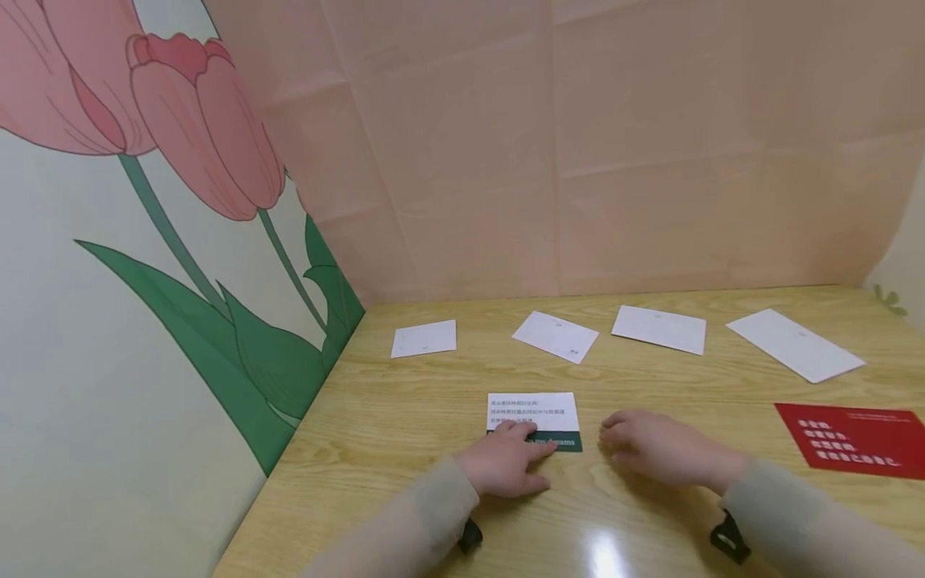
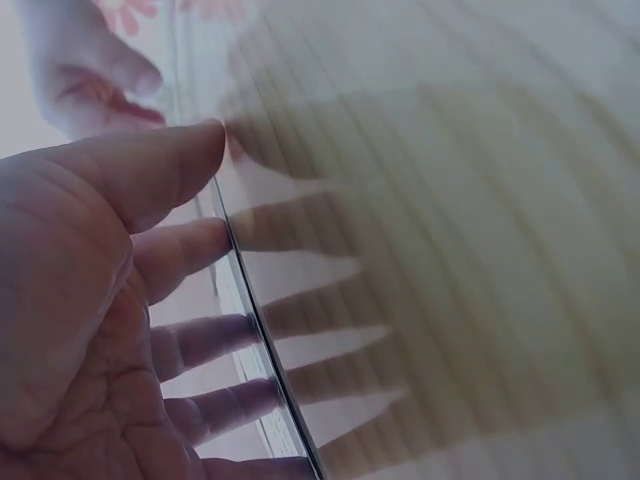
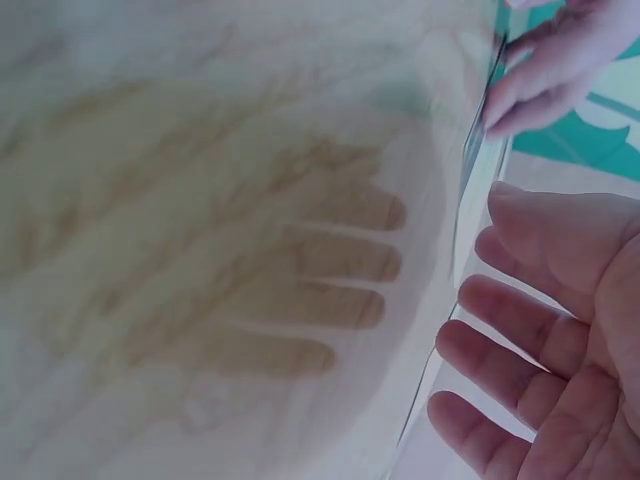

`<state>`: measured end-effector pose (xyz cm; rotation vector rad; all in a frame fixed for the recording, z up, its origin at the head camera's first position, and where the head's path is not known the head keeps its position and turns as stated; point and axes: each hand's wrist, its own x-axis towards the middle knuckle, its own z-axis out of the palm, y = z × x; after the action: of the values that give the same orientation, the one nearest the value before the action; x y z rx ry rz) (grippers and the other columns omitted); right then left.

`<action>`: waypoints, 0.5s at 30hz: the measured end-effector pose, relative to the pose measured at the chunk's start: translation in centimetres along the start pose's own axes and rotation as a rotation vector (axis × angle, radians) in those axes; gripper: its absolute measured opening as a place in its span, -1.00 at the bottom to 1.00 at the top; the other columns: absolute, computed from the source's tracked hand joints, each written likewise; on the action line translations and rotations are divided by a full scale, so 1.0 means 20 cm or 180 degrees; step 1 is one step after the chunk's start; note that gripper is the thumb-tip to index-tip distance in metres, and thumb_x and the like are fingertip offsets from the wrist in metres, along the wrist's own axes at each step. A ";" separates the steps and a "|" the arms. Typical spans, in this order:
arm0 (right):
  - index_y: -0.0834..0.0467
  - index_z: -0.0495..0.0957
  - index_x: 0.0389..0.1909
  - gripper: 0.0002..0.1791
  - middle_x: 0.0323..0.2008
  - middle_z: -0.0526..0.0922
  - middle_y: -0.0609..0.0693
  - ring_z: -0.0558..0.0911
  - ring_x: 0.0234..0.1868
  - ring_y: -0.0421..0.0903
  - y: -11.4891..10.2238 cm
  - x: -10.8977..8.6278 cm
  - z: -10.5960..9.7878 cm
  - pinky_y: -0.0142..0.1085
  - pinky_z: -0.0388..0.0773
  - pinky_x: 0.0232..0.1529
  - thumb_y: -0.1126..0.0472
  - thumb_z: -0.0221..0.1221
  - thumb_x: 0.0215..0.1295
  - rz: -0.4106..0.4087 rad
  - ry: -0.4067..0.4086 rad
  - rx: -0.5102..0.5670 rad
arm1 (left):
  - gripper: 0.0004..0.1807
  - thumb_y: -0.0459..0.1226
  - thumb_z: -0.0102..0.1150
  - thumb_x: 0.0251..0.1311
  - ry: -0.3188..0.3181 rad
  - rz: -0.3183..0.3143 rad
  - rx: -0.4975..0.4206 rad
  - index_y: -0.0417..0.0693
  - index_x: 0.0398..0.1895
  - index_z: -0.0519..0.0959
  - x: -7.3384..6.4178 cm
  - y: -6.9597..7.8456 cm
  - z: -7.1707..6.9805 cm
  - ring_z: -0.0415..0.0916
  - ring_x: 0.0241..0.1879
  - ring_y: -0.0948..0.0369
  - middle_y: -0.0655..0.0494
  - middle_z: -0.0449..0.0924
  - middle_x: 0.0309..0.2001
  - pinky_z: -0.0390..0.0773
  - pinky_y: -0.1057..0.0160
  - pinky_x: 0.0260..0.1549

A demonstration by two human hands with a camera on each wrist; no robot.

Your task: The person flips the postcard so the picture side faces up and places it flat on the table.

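A white card with printed lines and a dark green band along its near edge (image 1: pixel 552 405) lies on the table in front of me. My left hand (image 1: pixel 502 464) rests with spread fingers over the card's lower left part, hiding some of its text. In the left wrist view, the fingertips of the left hand (image 2: pixel 80 300) meet the card's thin edge (image 2: pixel 250 305). To the right of the card, my right hand (image 1: pixel 661 451) hovers close over the wood with loosely bent fingers. Nothing is in the right hand (image 3: pixel 565 330) in the right wrist view.
Along the back of the wooden table (image 1: pixel 390 417) lie several white cards, among them one at the left (image 1: pixel 425 339) and a tilted one at the right (image 1: pixel 795 345). A red card with white text (image 1: pixel 860 437) lies right of my right hand. A pinkish covering (image 1: pixel 578 160) hangs behind.
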<state>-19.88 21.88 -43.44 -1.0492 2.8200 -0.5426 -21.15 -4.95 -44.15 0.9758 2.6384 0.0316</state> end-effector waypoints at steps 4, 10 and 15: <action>0.12 0.65 -0.04 -0.71 0.06 0.56 0.19 0.52 0.08 0.23 0.02 0.00 -0.01 0.17 0.41 0.07 0.16 0.27 0.22 0.0078 -0.0024 0.0107 | -0.39 0.22 0.00 0.27 0.0026 -0.0055 -0.0102 0.49 0.39 0.24 -0.04 -0.07 0.01 0.08 0.39 0.12 0.15 0.12 0.44 0.25 0.14 0.27; 0.17 0.62 0.00 -0.66 0.08 0.55 0.19 0.51 0.09 0.23 0.04 0.00 0.00 0.17 0.39 0.10 0.14 0.26 0.24 0.0170 0.0000 0.0102 | -0.40 0.19 0.03 0.27 0.0082 -0.0171 -0.0189 0.48 0.38 0.27 -0.09 -0.18 0.02 0.09 0.39 0.09 0.11 0.13 0.44 0.24 0.11 0.28; 0.20 0.62 0.00 -0.66 0.07 0.55 0.23 0.51 0.08 0.26 0.06 0.01 -0.01 0.19 0.39 0.08 0.16 0.26 0.23 0.0116 0.0088 0.0128 | -0.41 0.18 0.05 0.27 0.0127 -0.0265 -0.0253 0.46 0.37 0.30 -0.13 -0.29 0.04 0.09 0.39 0.06 0.08 0.14 0.44 0.23 0.06 0.29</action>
<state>-20.82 22.71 -43.78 -0.9889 2.8331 -0.6121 -22.68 -11.12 -44.83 0.8472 2.6893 0.1368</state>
